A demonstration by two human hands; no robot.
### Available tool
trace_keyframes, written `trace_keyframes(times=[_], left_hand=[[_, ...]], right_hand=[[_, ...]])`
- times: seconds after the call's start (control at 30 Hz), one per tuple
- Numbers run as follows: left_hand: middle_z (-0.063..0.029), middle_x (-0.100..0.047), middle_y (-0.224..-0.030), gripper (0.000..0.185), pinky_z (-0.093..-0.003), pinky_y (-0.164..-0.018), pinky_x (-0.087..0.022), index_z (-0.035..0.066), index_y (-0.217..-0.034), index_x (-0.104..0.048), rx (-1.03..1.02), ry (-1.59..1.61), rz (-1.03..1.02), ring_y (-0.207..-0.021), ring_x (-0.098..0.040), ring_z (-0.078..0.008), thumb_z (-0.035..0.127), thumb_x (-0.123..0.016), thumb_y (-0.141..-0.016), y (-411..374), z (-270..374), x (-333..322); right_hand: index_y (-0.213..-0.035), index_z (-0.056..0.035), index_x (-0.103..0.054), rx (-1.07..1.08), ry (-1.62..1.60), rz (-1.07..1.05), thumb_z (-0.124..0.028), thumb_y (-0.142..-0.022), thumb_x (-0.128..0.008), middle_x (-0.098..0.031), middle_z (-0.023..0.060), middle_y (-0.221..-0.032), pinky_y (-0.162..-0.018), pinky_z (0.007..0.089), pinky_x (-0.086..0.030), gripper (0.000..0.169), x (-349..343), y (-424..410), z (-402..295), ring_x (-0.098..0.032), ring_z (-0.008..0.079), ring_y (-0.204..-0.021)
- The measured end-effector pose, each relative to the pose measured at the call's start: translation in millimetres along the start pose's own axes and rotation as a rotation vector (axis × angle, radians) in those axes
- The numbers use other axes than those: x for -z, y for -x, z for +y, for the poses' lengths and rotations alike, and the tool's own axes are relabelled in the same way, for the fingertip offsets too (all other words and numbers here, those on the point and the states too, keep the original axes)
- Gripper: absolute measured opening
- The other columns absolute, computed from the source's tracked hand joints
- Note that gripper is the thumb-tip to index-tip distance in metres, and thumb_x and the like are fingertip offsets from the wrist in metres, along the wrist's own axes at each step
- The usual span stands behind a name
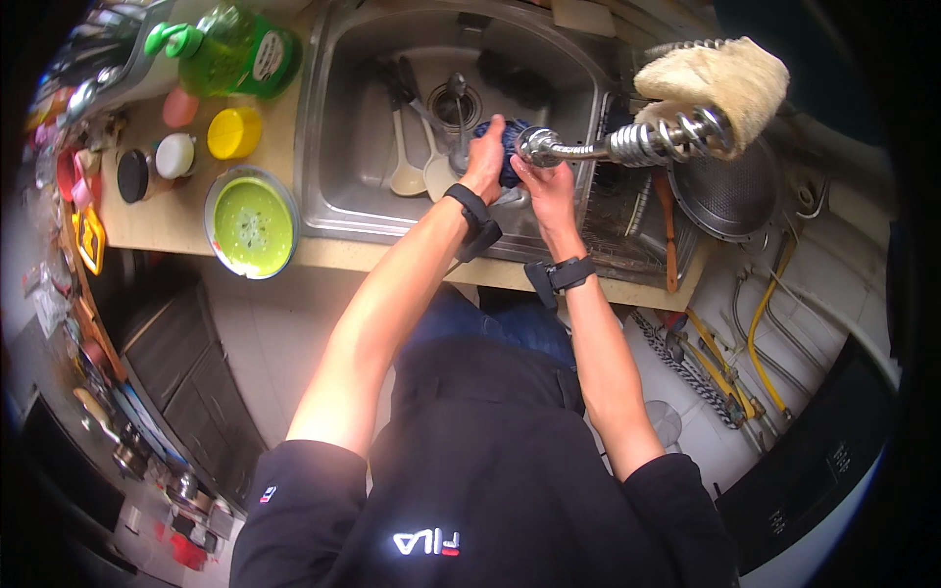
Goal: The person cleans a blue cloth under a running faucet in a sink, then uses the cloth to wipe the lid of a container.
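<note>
Over the right part of the stainless steel sink, my left hand grips a dark blue patterned thing, whose kind I cannot tell. My right hand meets its other side, partly hidden under the spring faucet's spray head. Below my hands a shiny rounded thing shows in part. Light-headed utensils with dark handles, among them a ladle, lie in the basin to the left. A metal spoon reaches over the drain. Dark mesh-like material lies at the basin's back right.
On the left counter stand a green dish soap bottle, a yellow-lidded container, jars and a green bowl. The faucet spring, with a cloth on it, arches at right above a dish rack and a dark perforated pan.
</note>
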State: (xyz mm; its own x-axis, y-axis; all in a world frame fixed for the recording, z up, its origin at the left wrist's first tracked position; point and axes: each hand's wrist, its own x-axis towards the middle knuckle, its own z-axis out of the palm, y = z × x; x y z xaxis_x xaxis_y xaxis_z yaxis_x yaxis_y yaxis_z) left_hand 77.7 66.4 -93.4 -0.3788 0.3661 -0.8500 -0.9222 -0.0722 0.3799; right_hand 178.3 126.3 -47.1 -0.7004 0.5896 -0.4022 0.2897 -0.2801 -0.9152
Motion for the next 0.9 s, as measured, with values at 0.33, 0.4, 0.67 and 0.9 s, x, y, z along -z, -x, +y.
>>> trace_keyframes(times=[0.33, 0.4, 0.67, 0.9], left_hand=[[-0.0079, -0.07, -0.095, 0.04, -0.0342, -0.079, -0.053, -0.002, -0.11, -0.066, -0.083, -0.238, -0.092, -0.086, -0.066, -0.0178, 0.037, -0.058, -0.1, 17.1, 27.0, 33.4], [-0.0072, -0.071, -0.093, 0.041, -0.0334, -0.081, -0.052, -0.003, -0.106, -0.067, -0.005, -0.136, -0.053, -0.086, -0.066, -0.0166, 0.036, -0.059, -0.1, 27.1, 29.2, 28.7], [-0.0076, -0.072, -0.095, 0.044, -0.0396, -0.079, -0.052, 0.005, -0.106, -0.068, 0.124, 0.358, -0.252, -0.093, -0.066, -0.0207, 0.046, -0.056, -0.097, 23.0, 22.0, 37.7], [-0.0096, -0.07, -0.095, 0.032, -0.0409, -0.084, -0.051, 0.005, -0.098, -0.067, -0.045, 0.599, -0.077, -0.09, -0.064, -0.025, 0.036, -0.064, -0.092, 28.1, 2.0, 14.8]], right_hand=[[-0.107, 0.0032, -0.062, -0.19, -0.725, 0.12, -0.003, -0.096, -0.048, -0.066, 0.0113, -0.106, -0.092, 0.0384, -0.051, 0.019, 37.5, -32.1, 19.9, -0.063, 0.022, -0.099], [-0.11, 0.0025, -0.062, -0.289, -0.787, 0.026, -0.011, -0.098, -0.047, -0.066, 0.0132, -0.112, -0.096, 0.0411, -0.05, 0.023, 38.2, -31.1, 15.9, -0.063, 0.0248, -0.104], [-0.114, 0.0003, -0.062, -0.649, -1.095, -0.342, -0.018, -0.099, -0.052, -0.068, 0.0143, -0.113, -0.104, 0.0454, -0.048, 0.026, 27.5, -35.0, -1.8, -0.064, 0.0266, -0.11], [-0.111, 0.0059, -0.061, -0.736, -1.117, -0.06, -0.014, -0.099, -0.048, -0.068, 0.0181, -0.108, -0.093, 0.0399, -0.055, 0.027, 10.6, -16.7, -16.1, -0.066, 0.0288, -0.099]])
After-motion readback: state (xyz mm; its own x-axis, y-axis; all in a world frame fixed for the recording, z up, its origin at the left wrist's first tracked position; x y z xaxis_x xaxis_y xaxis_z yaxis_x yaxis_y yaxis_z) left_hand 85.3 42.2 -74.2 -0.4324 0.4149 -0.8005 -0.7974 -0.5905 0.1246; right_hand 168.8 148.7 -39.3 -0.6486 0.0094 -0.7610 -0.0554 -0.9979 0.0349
